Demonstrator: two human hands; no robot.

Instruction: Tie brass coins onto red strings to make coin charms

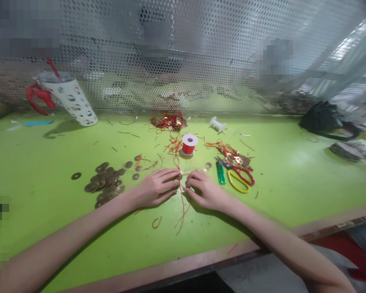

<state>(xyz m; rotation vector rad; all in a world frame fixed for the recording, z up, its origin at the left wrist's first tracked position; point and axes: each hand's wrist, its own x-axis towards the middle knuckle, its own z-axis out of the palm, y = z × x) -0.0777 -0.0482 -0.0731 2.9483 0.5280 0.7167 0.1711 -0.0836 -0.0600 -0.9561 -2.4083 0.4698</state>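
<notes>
Between my hands lies a thin red cord (183,203), its loop pointing away from me and its loose ends trailing toward me. A small holed coin (180,176) sits on it, partly covered by fingertips. My left hand (158,188) pinches the coin and cord from the left with its fingers pressed together. On the other side my right hand (205,190) is curled, with its fingertips closed on a strand of the same cord. Left of my left hand spreads a heap of brass-coloured holed coins (106,179). A spool of red cord (189,145) stands just beyond my hands.
Right of my hands lie a green lighter (221,173) and scissors with red and yellow handles (238,181). Corded coins form piles at the back (171,122) and right (236,158). An empty spool (217,124), a tumbler (71,97) and a black bag (321,117) stand farther off, before a perforated metal screen (201,81).
</notes>
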